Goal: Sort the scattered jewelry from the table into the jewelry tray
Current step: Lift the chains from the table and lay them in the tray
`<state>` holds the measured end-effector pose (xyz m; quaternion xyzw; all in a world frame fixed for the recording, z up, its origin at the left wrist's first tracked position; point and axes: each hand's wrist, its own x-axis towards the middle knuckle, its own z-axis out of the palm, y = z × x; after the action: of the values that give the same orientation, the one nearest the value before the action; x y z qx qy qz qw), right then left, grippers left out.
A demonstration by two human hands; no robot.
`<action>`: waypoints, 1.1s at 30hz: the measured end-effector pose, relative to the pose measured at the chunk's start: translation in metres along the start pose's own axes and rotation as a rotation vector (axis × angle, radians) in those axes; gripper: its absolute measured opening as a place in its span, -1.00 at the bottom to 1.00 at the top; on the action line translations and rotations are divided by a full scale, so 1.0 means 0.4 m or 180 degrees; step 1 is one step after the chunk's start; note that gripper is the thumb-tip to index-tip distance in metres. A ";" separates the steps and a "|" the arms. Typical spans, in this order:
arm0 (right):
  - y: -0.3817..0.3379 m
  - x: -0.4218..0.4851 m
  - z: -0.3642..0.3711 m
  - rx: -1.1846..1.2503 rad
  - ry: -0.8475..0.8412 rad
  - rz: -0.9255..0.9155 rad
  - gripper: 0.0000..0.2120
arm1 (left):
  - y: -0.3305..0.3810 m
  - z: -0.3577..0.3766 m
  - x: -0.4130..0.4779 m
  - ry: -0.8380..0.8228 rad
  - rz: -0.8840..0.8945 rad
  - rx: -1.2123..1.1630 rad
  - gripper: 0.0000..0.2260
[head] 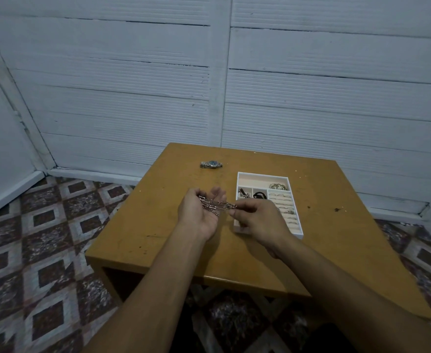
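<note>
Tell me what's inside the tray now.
Far compartment: a silver piece at its right end. Two small cells: a silver item and a black item. Slotted section: rings. The right hand, pinching the chain, covers the near-left corner of the tray, hiding its contents.

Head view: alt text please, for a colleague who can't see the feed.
A silver chain lies bunched in the cupped left hand while the right hand pinches its end, just left of a white jewelry tray already holding rings and other pieces. A wristwatch lies alone on the far side of the wooden table.
</note>
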<state>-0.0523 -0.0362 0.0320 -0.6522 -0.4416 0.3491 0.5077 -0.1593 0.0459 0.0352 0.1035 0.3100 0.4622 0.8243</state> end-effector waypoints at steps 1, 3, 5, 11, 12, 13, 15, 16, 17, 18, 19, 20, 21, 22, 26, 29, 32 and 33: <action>-0.003 0.007 -0.009 -0.0039 0.0035 -0.0033 -0.90 | -0.009 0.000 0.006 -0.0008 -0.0050 0.0037 -0.75; -0.007 0.018 -0.025 0.0031 0.0053 -0.0023 -0.88 | -0.024 0.002 0.020 -0.0037 -0.0157 0.0096 -0.74; -0.009 0.026 -0.039 0.0270 0.0043 0.0072 -0.85 | -0.036 0.011 0.029 -0.0090 -0.0256 0.0088 -0.74; 0.000 0.036 -0.058 0.0414 -0.0008 0.0297 -0.89 | -0.063 0.058 0.048 -0.0220 -0.0325 0.0107 -0.71; 0.001 0.037 -0.061 0.0434 0.0006 0.0316 -0.90 | -0.064 0.062 0.052 -0.0222 -0.0284 0.0232 -0.70; 0.002 0.038 -0.065 0.0486 0.0033 0.0334 -0.90 | -0.062 0.065 0.058 -0.0223 -0.0229 0.0352 -0.70; 0.005 0.043 -0.074 0.0666 0.0100 0.0357 -0.88 | -0.057 0.064 0.066 -0.0192 -0.0115 0.0550 -0.70; 0.005 0.046 -0.078 0.0779 0.0128 0.0362 -0.87 | -0.056 0.061 0.067 -0.0161 -0.0074 0.0630 -0.70; 0.005 0.049 -0.080 0.0895 0.0143 0.0362 -0.86 | -0.058 0.057 0.066 -0.0135 -0.0066 0.0698 -0.69; 0.004 0.051 -0.081 0.0996 0.0137 0.0352 -0.86 | -0.063 0.052 0.064 -0.0106 -0.0093 0.0738 -0.67; 0.001 0.052 -0.080 0.1084 0.0118 0.0329 -0.86 | -0.070 0.046 0.061 -0.0068 -0.0145 0.0719 -0.67; -0.004 0.053 -0.078 0.1151 0.0099 0.0304 -0.86 | -0.078 0.042 0.059 -0.0041 -0.0218 0.0651 -0.71; -0.007 0.052 -0.076 0.1179 0.0089 0.0280 -0.85 | -0.085 0.038 0.056 -0.0019 -0.0295 0.0569 -0.74; -0.010 0.051 -0.074 0.1135 0.0092 0.0261 -0.85 | -0.090 0.037 0.053 -0.0014 -0.0354 0.0486 -0.75; -0.010 0.048 -0.079 0.0840 0.0101 0.0208 -0.83 | -0.094 0.034 0.057 -0.0041 -0.0415 0.0292 -0.70; -0.013 0.056 -0.095 0.0878 0.0079 0.0166 -0.84 | -0.088 0.032 0.060 -0.0004 -0.0277 0.0438 -0.72; -0.031 0.068 -0.111 0.0979 0.0033 0.0068 -0.82 | -0.079 0.043 0.068 0.0027 -0.0148 0.0706 -0.74; -0.036 0.075 -0.117 0.1027 0.0036 0.0061 -0.81 | -0.076 0.051 0.072 0.0001 -0.0101 0.0777 -0.75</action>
<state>-0.0024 -0.0236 0.0570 -0.5683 -0.3706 0.4166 0.6050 -0.1147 0.0555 0.0252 0.1981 0.3657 0.4080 0.8127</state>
